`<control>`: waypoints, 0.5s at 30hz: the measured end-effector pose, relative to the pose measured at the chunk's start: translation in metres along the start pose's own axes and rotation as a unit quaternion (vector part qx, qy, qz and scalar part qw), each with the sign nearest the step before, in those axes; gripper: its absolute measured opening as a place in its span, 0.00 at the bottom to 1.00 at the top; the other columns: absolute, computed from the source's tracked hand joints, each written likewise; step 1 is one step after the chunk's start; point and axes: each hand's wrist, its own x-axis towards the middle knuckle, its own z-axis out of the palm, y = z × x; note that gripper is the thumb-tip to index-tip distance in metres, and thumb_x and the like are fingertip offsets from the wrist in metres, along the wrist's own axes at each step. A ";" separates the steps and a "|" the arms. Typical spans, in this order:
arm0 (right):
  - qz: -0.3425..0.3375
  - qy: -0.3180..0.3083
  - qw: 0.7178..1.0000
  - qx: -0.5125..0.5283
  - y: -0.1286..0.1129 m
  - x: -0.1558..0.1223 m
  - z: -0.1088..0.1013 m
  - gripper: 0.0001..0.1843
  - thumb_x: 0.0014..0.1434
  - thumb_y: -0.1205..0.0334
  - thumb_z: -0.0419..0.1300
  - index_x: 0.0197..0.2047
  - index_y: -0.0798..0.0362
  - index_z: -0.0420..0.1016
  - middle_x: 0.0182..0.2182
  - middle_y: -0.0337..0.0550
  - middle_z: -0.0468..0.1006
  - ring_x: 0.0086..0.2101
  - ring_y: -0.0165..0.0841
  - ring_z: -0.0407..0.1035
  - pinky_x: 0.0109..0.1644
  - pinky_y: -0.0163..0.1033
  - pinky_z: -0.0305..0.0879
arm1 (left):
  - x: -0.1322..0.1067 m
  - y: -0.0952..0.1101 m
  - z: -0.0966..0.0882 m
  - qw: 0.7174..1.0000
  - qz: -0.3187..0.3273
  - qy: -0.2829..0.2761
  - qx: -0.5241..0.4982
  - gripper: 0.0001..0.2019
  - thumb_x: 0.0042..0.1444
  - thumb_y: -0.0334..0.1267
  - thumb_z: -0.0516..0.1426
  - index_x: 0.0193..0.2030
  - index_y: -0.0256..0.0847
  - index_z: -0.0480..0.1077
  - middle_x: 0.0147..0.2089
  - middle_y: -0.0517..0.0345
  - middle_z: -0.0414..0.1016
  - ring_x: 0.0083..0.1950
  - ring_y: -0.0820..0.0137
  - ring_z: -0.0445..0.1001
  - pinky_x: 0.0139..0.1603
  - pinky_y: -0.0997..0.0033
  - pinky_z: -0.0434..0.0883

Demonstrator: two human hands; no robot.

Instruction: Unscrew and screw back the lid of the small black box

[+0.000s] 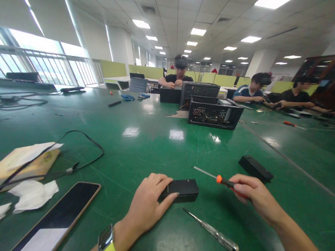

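My left hand (148,205) rests on a small black box (184,189) lying on the green table, fingers curled over its left end. My right hand (255,195) is closed round a screwdriver with an orange and black handle (220,180); its thin shaft points left and away, above the table just right of the box. A second screwdriver with a clear handle (212,231) lies on the table in front of the box. Another black box (255,168) lies beyond my right hand.
A phone (61,217) lies at the near left, beside crumpled tissues (32,195), a tan booklet (17,163) and a black cable (82,150). Black computer cases (213,111) stand mid-table. Three people sit at the far side, working.
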 end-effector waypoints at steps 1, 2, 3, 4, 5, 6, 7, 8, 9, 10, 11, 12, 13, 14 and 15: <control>-0.010 -0.032 0.999 0.022 -0.003 -0.002 -0.001 0.22 0.56 0.45 0.53 0.30 0.55 0.76 0.19 0.35 0.62 0.21 0.29 0.56 0.25 0.36 0.53 | 0.000 0.000 0.000 1.000 0.000 0.001 -0.001 0.13 0.63 0.43 0.57 0.50 0.41 0.72 0.47 0.50 0.75 0.46 0.59 0.72 0.45 0.57 0.72; -0.017 -0.065 0.997 0.036 -0.005 -0.003 -0.001 0.20 0.55 0.46 0.55 0.28 0.55 0.75 0.19 0.35 0.62 0.21 0.29 0.55 0.25 0.35 0.52 | 0.000 0.000 0.000 1.000 0.000 0.001 -0.002 0.12 0.63 0.43 0.57 0.50 0.41 0.72 0.47 0.50 0.75 0.45 0.59 0.72 0.45 0.57 0.72; -0.022 -0.095 0.994 0.042 -0.007 -0.005 -0.002 0.19 0.54 0.47 0.56 0.26 0.54 0.74 0.19 0.35 0.62 0.22 0.29 0.55 0.26 0.35 0.51 | 0.000 0.000 0.000 1.000 0.000 -0.001 -0.003 0.13 0.63 0.43 0.57 0.50 0.41 0.72 0.47 0.50 0.75 0.46 0.59 0.72 0.45 0.57 0.72; -0.025 -0.118 0.992 0.038 -0.008 -0.005 -0.002 0.18 0.53 0.48 0.57 0.25 0.54 0.74 0.20 0.35 0.62 0.23 0.29 0.55 0.27 0.35 0.51 | 0.000 -0.001 0.000 1.000 -0.002 -0.003 -0.004 0.13 0.63 0.43 0.56 0.51 0.41 0.72 0.47 0.50 0.75 0.46 0.59 0.72 0.46 0.56 0.72; -0.024 -0.132 0.991 0.028 -0.008 -0.006 -0.002 0.17 0.53 0.49 0.57 0.25 0.54 0.73 0.20 0.35 0.62 0.24 0.29 0.56 0.28 0.35 0.51 | 0.000 -0.001 0.001 1.000 -0.003 -0.005 -0.004 0.13 0.63 0.43 0.56 0.51 0.41 0.72 0.47 0.50 0.75 0.46 0.59 0.72 0.46 0.56 0.72; -0.022 -0.143 0.989 0.018 -0.008 -0.006 -0.003 0.16 0.54 0.50 0.57 0.25 0.54 0.72 0.21 0.35 0.63 0.25 0.30 0.56 0.29 0.35 0.51 | 0.000 -0.001 0.001 1.000 -0.004 -0.007 -0.004 0.13 0.63 0.43 0.56 0.51 0.41 0.71 0.47 0.50 0.75 0.46 0.58 0.72 0.46 0.55 0.72; -0.020 -0.152 0.988 0.013 -0.008 -0.007 -0.004 0.16 0.54 0.51 0.57 0.24 0.54 0.72 0.21 0.35 0.63 0.26 0.30 0.56 0.29 0.35 0.51 | 0.000 -0.001 0.001 1.000 -0.006 -0.008 -0.004 0.13 0.63 0.43 0.57 0.51 0.40 0.71 0.47 0.50 0.75 0.46 0.58 0.72 0.46 0.55 0.72; -0.017 -0.161 0.987 0.011 -0.007 -0.007 -0.006 0.15 0.55 0.51 0.57 0.25 0.54 0.72 0.22 0.35 0.63 0.26 0.30 0.56 0.30 0.35 0.52 | 0.000 -0.001 0.001 1.000 -0.007 -0.009 -0.004 0.13 0.63 0.43 0.57 0.51 0.40 0.71 0.47 0.50 0.75 0.46 0.58 0.72 0.46 0.55 0.72; -0.013 -0.170 0.985 0.009 -0.007 -0.008 -0.008 0.15 0.55 0.51 0.57 0.25 0.53 0.73 0.22 0.35 0.63 0.26 0.30 0.57 0.30 0.35 0.52 | 0.000 -0.001 0.001 1.000 -0.008 -0.009 -0.003 0.13 0.63 0.43 0.57 0.51 0.40 0.71 0.47 0.50 0.75 0.46 0.58 0.72 0.46 0.54 0.72; -0.008 -0.179 0.984 0.004 -0.007 -0.009 -0.011 0.15 0.55 0.50 0.58 0.27 0.53 0.74 0.23 0.35 0.65 0.26 0.30 0.58 0.30 0.35 0.53 | -0.001 -0.001 0.001 1.000 -0.010 -0.011 -0.004 0.13 0.63 0.43 0.57 0.51 0.40 0.71 0.47 0.50 0.75 0.46 0.58 0.72 0.46 0.54 0.72; -0.004 -0.185 0.983 -0.007 -0.006 -0.009 -0.013 0.16 0.56 0.50 0.58 0.28 0.53 0.75 0.24 0.36 0.67 0.27 0.31 0.59 0.31 0.35 0.55 | 0.000 0.000 0.001 1.000 -0.011 -0.013 -0.004 0.13 0.63 0.43 0.57 0.51 0.40 0.71 0.47 0.50 0.75 0.46 0.58 0.72 0.46 0.54 0.72; 0.001 -0.188 0.982 -0.021 -0.006 -0.010 -0.015 0.16 0.57 0.49 0.58 0.31 0.53 0.77 0.26 0.37 0.69 0.29 0.32 0.62 0.33 0.36 0.56 | 0.000 0.000 0.001 1.000 -0.013 -0.014 -0.005 0.13 0.63 0.43 0.57 0.51 0.40 0.71 0.47 0.50 0.75 0.47 0.58 0.72 0.46 0.54 0.72; 0.006 -0.187 0.982 -0.038 -0.006 -0.010 -0.017 0.15 0.58 0.49 0.58 0.33 0.52 0.79 0.28 0.38 0.72 0.31 0.33 0.64 0.35 0.36 0.58 | 0.000 0.000 0.001 1.000 -0.013 -0.015 -0.006 0.13 0.63 0.43 0.57 0.51 0.41 0.71 0.47 0.50 0.75 0.47 0.58 0.72 0.46 0.54 0.71; 0.011 -0.187 0.981 -0.054 -0.005 -0.010 -0.017 0.15 0.59 0.50 0.58 0.36 0.51 0.80 0.32 0.39 0.75 0.34 0.35 0.66 0.38 0.37 0.60 | 0.000 0.000 0.001 1.000 -0.014 -0.016 -0.007 0.13 0.63 0.43 0.57 0.51 0.41 0.71 0.47 0.50 0.75 0.47 0.58 0.72 0.46 0.54 0.71; 0.017 -0.188 0.980 -0.068 -0.003 -0.009 -0.017 0.14 0.59 0.52 0.59 0.39 0.51 0.80 0.34 0.40 0.76 0.36 0.36 0.68 0.40 0.38 0.61 | 0.000 0.001 0.000 1.000 -0.014 -0.017 -0.007 0.13 0.63 0.43 0.57 0.51 0.41 0.71 0.47 0.51 0.75 0.46 0.58 0.72 0.46 0.54 0.71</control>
